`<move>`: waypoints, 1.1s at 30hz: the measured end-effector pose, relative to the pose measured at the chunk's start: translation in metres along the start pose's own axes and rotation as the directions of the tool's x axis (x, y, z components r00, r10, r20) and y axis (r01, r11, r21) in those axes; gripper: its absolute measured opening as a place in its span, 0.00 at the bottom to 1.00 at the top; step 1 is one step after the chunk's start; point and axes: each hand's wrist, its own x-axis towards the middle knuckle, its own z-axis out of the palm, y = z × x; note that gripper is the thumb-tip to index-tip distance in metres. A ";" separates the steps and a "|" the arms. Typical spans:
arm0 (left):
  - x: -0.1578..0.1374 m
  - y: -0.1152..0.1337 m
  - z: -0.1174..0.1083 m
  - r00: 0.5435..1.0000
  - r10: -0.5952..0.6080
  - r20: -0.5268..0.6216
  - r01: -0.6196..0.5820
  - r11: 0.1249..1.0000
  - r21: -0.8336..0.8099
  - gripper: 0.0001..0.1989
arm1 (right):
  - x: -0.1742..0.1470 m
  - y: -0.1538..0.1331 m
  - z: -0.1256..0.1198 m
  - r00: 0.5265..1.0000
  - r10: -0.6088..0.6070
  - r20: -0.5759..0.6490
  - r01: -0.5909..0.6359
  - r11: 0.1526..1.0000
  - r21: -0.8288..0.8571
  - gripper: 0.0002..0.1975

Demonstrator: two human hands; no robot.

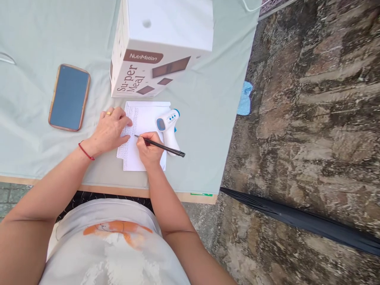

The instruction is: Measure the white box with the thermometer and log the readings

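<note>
A black pen (162, 146) is gripped in my right hand (150, 152), its tip at the notepad (148, 114) near the columns of small handwriting. My left hand (110, 130) rests on the left edge of the pad with fingers spread and slightly bent, beside the written part. Under the pad's left side another written sheet sticks out. A white and blue infrared thermometer (170, 132) lies at the right of the pad, partly on it, and the pen's back end crosses over its handle.
Behind the pad stands a large white box (170, 23) with brown print. A smartphone (69, 97) in a brown-edged case lies at the left. The table's pale green cloth (208, 130) ends at the right, beside a rough stone wall (297, 130). A folded black umbrella-like cloth (297, 220) extends rightward.
</note>
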 end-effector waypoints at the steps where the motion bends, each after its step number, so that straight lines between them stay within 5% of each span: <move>1: 0.000 0.000 0.000 1.000 0.001 -0.001 -0.001 1.000 0.002 0.16 | 0.000 0.000 0.000 1.000 0.007 0.001 -0.007 1.000 -0.005 0.06; 20: 0.000 0.003 -0.002 0.999 -0.021 0.033 0.020 1.000 0.018 0.17 | 0.000 0.001 0.000 0.997 -0.070 -0.039 0.070 0.998 -0.010 0.05; 33: 0.002 -0.001 0.001 1.000 -0.009 0.001 0.009 1.000 -0.005 0.16 | -0.001 0.000 0.002 1.000 0.001 -0.024 -0.001 1.000 -0.020 0.07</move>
